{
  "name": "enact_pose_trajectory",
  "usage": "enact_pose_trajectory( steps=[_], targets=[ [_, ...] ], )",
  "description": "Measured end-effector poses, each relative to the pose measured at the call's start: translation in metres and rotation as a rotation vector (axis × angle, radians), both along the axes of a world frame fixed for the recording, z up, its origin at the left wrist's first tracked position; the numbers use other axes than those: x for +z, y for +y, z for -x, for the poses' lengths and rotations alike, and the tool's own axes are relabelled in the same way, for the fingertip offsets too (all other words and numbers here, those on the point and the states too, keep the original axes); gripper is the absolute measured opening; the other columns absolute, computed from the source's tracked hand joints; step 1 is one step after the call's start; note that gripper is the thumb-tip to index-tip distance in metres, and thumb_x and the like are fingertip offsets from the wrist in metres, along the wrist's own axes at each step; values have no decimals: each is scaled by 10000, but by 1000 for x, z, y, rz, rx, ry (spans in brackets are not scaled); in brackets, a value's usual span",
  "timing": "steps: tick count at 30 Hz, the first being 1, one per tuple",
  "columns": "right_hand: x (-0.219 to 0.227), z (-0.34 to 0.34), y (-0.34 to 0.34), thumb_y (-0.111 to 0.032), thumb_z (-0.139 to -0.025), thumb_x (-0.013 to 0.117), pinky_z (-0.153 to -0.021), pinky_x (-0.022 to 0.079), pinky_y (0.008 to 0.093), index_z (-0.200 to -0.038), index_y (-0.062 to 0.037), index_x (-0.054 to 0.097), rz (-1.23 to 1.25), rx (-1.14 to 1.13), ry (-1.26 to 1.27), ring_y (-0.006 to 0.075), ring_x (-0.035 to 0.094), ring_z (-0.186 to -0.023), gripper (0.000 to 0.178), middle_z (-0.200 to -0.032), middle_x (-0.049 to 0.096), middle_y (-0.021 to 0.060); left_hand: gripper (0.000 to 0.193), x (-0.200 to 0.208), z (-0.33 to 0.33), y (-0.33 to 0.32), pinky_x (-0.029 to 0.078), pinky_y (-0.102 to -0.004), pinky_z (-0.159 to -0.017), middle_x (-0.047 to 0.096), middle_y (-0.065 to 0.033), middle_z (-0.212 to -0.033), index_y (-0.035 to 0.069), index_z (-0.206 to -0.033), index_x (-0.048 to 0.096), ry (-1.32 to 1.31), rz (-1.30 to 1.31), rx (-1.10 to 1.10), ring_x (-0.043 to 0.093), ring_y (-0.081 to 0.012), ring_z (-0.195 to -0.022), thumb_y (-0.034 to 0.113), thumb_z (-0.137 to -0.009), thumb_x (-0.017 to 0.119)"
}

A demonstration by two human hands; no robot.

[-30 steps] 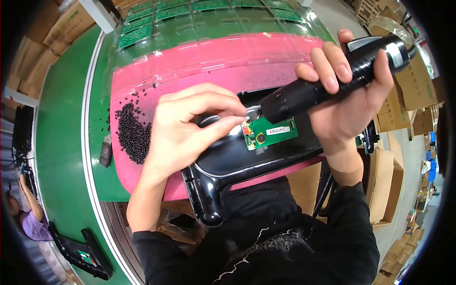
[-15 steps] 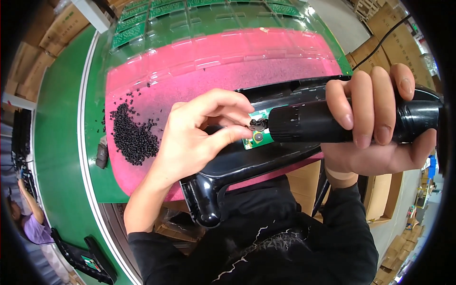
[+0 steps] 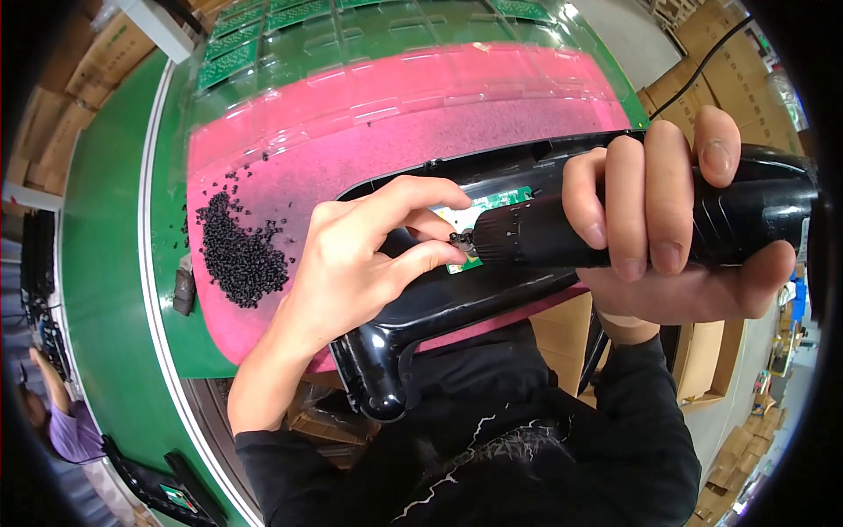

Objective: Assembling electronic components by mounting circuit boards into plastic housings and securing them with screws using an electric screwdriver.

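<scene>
My right hand [image 3: 654, 220] is wrapped round a thick black electric screwdriver [image 3: 540, 233], held nearly level with its tip pointing left. At that tip, my left hand [image 3: 347, 263] has thumb and forefinger pinched on small black screws [image 3: 458, 239]; the fingers partly hide how many. Beneath both hands lies a long black plastic housing [image 3: 474, 303] with a handle-like end [image 3: 379, 373] toward me. A green circuit board [image 3: 509, 198] sits inside it, partly covered by the screwdriver.
A heap of black screws [image 3: 241, 259] lies on the pink mat [image 3: 421, 123], left of my hand. Clear plastic trays [image 3: 369, 75] with green boards [image 3: 230, 66] stand beyond. A dark lump [image 3: 183, 290] rests by the mat's edge. Far left, another person [image 3: 70, 426] is near a similar housing [image 3: 167, 483].
The screwdriver and my right hand have shifted left, and more of the board's far edge shows. My left hand keeps its pinch and has moved little.
</scene>
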State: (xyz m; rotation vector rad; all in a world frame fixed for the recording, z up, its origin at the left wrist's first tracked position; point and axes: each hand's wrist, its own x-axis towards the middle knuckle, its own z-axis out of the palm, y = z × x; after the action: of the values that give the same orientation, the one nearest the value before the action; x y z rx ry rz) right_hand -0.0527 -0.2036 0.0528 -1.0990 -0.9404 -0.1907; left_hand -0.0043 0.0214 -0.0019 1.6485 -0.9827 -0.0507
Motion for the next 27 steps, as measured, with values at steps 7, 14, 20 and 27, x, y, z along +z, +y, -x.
enact_pose_trajectory(
  steps=[7,14,20,27],
  targets=[
    [8,-2,4,-561,-899,637,-653,446,275,-1174,-139,472,7,-56,192,84,554,-618,530,-742,566,-41,276,-6,-11,-1,563,-330,-648,702,-115,-814,-8,-987,688,-191,-33,-64,708,-251,-729,33,-744,813],
    [-2,8,-9,-646,-908,578,-665,417,274,-1240,-137,466,14,-128,231,88,546,-644,618,-775,562,-44,191,-3,-3,-3,523,-362,-607,646,-90,-708,14,-844,673,-491,-151,118,666,-263,-674,16,-703,802],
    [-4,-5,-20,-691,-907,515,-573,382,261,-1202,-100,514,123,-288,82,78,493,-539,660,-683,521,-50,106,-5,-9,0,498,-366,-590,628,-105,-730,4,-855,645,-251,-178,213,631,-269,-642,-5,-806,740],
    [-25,-7,-27,-508,-979,456,-559,373,281,-1090,-63,494,48,-529,224,102,443,-511,460,-646,495,11,101,-2,-7,-4,513,-381,-633,635,-113,-759,2,-843,649,-181,-340,-10,635,-291,-690,53,-836,736]
  ],
)
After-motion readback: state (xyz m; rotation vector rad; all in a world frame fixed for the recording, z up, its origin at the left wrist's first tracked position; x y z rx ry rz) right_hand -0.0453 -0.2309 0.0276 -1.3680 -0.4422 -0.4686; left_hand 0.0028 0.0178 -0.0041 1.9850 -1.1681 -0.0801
